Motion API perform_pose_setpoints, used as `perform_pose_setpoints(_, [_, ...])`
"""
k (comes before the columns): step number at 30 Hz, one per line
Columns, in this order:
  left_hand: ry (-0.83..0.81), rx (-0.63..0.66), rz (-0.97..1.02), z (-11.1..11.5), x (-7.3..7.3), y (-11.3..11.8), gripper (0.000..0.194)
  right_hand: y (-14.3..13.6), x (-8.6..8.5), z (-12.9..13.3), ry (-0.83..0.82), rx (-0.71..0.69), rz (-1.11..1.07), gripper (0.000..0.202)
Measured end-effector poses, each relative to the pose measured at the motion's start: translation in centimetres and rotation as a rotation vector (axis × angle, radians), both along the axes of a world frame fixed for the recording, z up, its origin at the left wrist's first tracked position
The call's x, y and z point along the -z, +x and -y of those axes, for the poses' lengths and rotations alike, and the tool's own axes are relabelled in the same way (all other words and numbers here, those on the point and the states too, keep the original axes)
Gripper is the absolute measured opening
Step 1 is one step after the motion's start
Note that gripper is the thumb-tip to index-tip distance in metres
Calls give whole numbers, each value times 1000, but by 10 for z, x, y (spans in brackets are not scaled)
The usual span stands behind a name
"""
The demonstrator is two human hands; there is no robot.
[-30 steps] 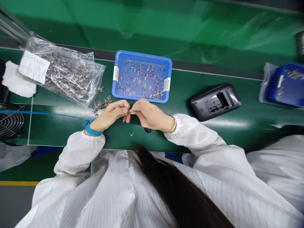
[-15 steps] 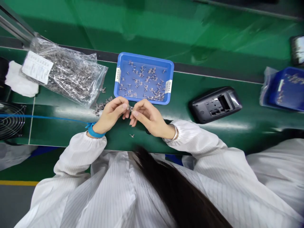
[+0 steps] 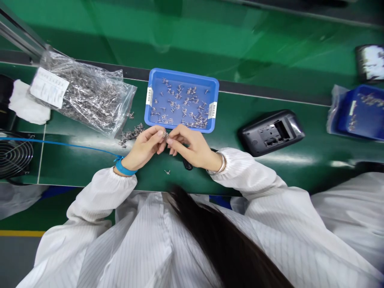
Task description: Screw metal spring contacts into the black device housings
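Note:
My left hand (image 3: 144,147) and my right hand (image 3: 193,150) meet at the near edge of a blue tray (image 3: 184,73), fingertips almost touching. Between them are small metal springs (image 3: 165,136), pinched by thumb and fingers of both hands; how they are joined is too small to tell. Similar shiny wire pieces lie scattered inside the tray. Beside my left hand sits a pile of metal springs (image 3: 133,133). One loose metal piece (image 3: 167,172) rests on the bench below my hands. Partly under my right hand is a small black object (image 3: 187,164).
A clear bag (image 3: 99,100) full of metal parts lies at left, near a fan (image 3: 15,154). A blue cord (image 3: 75,146) runs to my left wristband. Right of the tray are a black plastic housing (image 3: 271,133) and another blue tray (image 3: 345,120).
Both hands have shifted slightly to the right, and their fingertips have drawn closer around the metal springs. More of the black object by my right hand shows.

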State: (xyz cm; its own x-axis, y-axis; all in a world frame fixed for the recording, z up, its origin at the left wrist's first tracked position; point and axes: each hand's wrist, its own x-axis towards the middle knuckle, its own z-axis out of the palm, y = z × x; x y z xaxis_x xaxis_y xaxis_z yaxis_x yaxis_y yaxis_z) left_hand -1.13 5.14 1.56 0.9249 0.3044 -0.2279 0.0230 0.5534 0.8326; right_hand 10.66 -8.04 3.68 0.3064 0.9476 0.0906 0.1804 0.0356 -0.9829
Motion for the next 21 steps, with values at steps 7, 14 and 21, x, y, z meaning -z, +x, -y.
perform_pose_setpoints(7, [15,-162,40,-4,1,0,35,-2,3,-1,32,75,-192,22])
perform_pose_setpoints(14, [749,-245,13,-12,8,25,28,37,0,-3,-66,253,226,14])
perform_pose_setpoints(21, [1558,-291,-253,-73,-6,4,24,60,4,-7,-223,174,660,31])
